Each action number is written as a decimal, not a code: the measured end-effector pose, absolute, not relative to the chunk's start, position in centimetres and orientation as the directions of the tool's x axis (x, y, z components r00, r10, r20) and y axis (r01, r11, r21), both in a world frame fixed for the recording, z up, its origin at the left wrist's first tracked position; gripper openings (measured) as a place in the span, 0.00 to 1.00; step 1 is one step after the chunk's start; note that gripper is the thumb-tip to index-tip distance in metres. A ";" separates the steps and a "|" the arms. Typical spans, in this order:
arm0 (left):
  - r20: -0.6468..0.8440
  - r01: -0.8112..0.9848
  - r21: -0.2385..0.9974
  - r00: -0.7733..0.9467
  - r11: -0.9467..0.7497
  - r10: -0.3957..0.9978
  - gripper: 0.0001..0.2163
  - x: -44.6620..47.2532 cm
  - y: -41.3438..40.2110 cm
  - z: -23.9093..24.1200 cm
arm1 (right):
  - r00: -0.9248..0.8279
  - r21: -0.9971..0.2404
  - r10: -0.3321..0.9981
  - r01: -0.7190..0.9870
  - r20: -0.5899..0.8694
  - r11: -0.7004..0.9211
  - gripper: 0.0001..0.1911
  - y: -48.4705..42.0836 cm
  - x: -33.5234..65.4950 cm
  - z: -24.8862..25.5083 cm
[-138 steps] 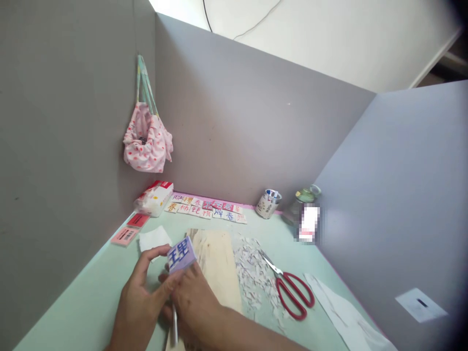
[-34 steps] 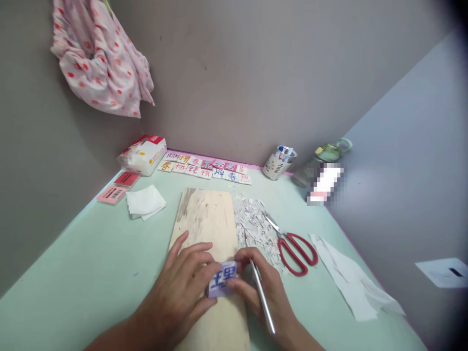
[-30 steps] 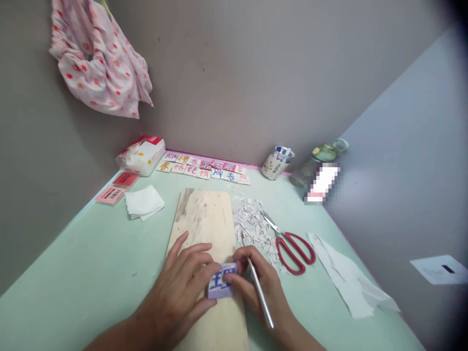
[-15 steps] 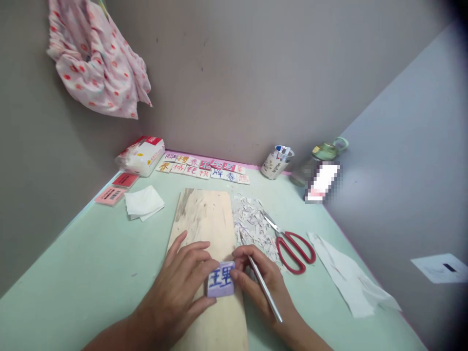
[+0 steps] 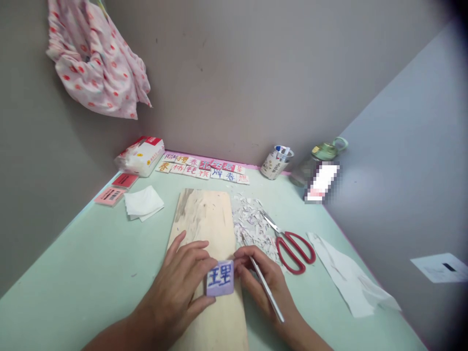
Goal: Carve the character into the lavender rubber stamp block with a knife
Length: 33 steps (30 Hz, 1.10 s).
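Observation:
A square purple carving block (image 5: 220, 287), with a blue character on its white face, rests on a wooden board (image 5: 204, 214). My left hand (image 5: 175, 282) grips the block at its left side, index finger at the upper corner and thumb low by the near edge. My right hand (image 5: 263, 280) is closed around a slim silver-handled carving knife (image 5: 268, 292), whose handle slants back over the hand. Its tip points away toward the shavings and is hard to make out. The right fingertips are close to the block's right edge; whether they touch it, I cannot tell.
Pale shavings (image 5: 252, 219) are heaped right of the board beside red-handled scissors (image 5: 292, 246). Lettered tiles (image 5: 203, 168) line the back edge. Around them are a tissue pack (image 5: 146, 153), a can with pens (image 5: 276, 163), a green-lidded bottle (image 5: 325, 151) and white tissue (image 5: 351, 273).
My right thumb has drawn off the block's face to the right, uncovering more of the character. The knife shifted slightly right with it. My left hand and the block barely moved.

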<state>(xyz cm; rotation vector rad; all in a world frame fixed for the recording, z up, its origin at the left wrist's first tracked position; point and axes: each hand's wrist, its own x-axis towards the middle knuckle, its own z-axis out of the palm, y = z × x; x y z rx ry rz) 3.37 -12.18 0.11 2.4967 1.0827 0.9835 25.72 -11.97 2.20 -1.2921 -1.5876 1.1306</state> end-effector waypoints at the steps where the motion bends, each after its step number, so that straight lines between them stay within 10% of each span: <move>1: 0.486 0.550 0.466 0.495 -0.693 0.720 0.16 3.4 -12.2 0.1 | -0.180 -0.950 0.983 0.299 0.034 0.088 0.06 -12.0 25.8 2.2; 11: 0.366 0.578 0.552 0.479 -0.601 0.798 0.19 3.1 -11.9 -0.9 | -0.118 -0.849 0.951 0.428 0.287 0.309 0.16 -12.7 28.4 2.7; 33: 0.300 0.618 0.536 0.497 -0.575 0.814 0.26 3.4 -11.6 -1.1 | -0.102 -0.915 0.982 0.390 -0.158 -0.107 0.12 -12.4 26.8 2.8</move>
